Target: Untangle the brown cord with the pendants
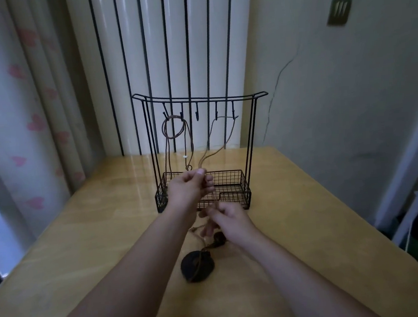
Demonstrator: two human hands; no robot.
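A brown cord (219,132) hangs in loops from the hooks of a black wire rack (199,101) and runs down to my hands. My left hand (190,189) is raised in front of the rack's basket and pinches the cord between thumb and fingers. Just below it, my right hand (227,217) pinches the same strands. Beneath them a large dark round pendant (197,265) and a smaller dark pendant (219,239) lie on the wooden table (84,245), with tangled cord between them.
The rack stands at the table's far middle, its mesh basket (230,181) at the bottom. A small white bead (185,157) hangs on another strand. Curtains are on the left, a white radiator stands behind, and the table's right edge drops off.
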